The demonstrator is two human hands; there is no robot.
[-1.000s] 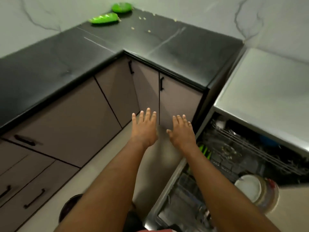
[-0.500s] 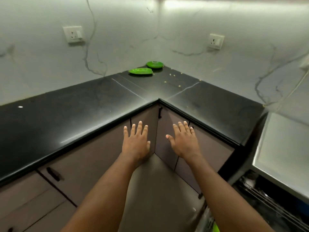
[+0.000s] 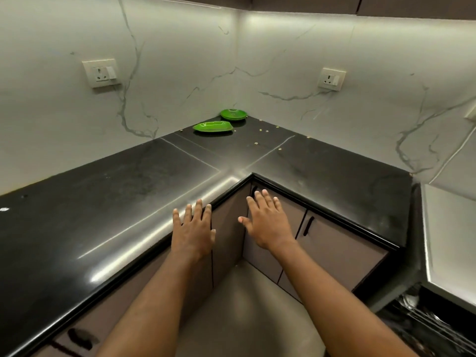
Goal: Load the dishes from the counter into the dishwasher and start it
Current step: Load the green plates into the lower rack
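Two green dishes lie in the far corner of the black L-shaped counter (image 3: 128, 202): a leaf-shaped plate (image 3: 212, 126) and, behind it by the wall, a small round stack of green plates (image 3: 233, 114). My left hand (image 3: 193, 229) is stretched out flat with straight fingers over the counter's front edge, holding nothing. Beside it my right hand (image 3: 265, 220) hovers flat and empty in front of the corner cabinet doors. The open dishwasher (image 3: 435, 323) shows only its rack at the bottom right.
Small crumbs are scattered on the counter near the plates. Two wall sockets (image 3: 101, 73) (image 3: 331, 79) sit on the marble backsplash. Brown cabinet doors with black handles (image 3: 307, 226) run under the counter. A steel dishwasher top (image 3: 453, 233) stands at the right.
The view has tilted up from the dishwasher toward the counter corner. Both hands stay flat and empty and now reach farther forward, the left one over the counter edge.
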